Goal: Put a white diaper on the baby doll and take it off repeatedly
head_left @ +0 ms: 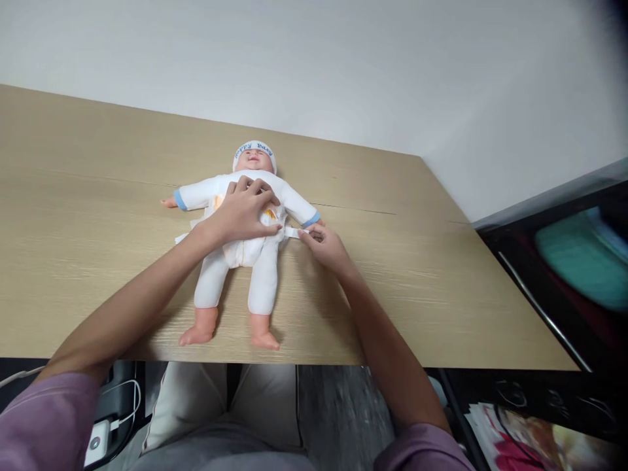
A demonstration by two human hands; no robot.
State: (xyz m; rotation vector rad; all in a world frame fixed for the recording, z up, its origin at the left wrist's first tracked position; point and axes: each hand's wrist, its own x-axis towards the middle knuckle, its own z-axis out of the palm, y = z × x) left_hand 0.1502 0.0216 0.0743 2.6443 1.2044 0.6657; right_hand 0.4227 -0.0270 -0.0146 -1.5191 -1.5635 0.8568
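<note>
wrapping diaper [241, 254]: around the doll [263, 278], which i see lying face-up on the table [407, 281].
white tab [293, 233]: jutting from the diaper's side; i judge a hard tug could tear it or skew the diaper.
left hand [248, 210]: laid over the diaper's front, fingers bent and apart, gripping nothing i can make out; uneven pressure might bunch it.
right hand [322, 244]: finger and thumb pinched on the tab; the doll's hand [320, 223], just beside, could get in the way.
table: smooth-looking, might let the doll slide.
</note>
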